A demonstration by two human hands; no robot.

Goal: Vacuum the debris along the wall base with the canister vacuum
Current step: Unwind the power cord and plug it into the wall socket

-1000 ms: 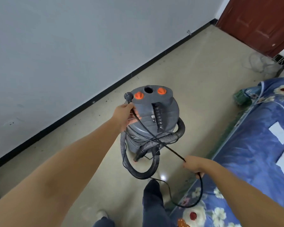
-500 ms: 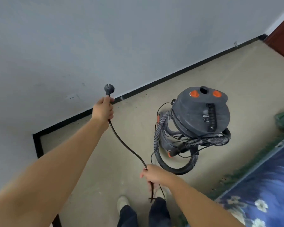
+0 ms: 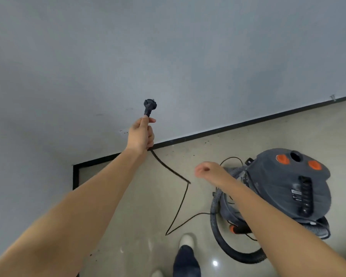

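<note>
The grey canister vacuum with two orange buttons stands on the floor at the right, its ribbed black hose looped around its base. My left hand is raised toward the wall and grips the black power cord just below its plug. The cord hangs from that hand, kinks, and trails across the floor to the vacuum. My right hand hovers in front of the vacuum, blurred, fingers curled, with no cord in it. Dark debris specks lie along the black baseboard.
The grey wall fills the upper view and meets a second wall at a corner on the left. My shoes and dark trouser leg are at the bottom. Beige floor stretches along the baseboard to the right.
My view turned left toward the wall corner. My left hand carried the plug up and toward the wall. My right hand let go of the cord and rose in front of the vacuum.
</note>
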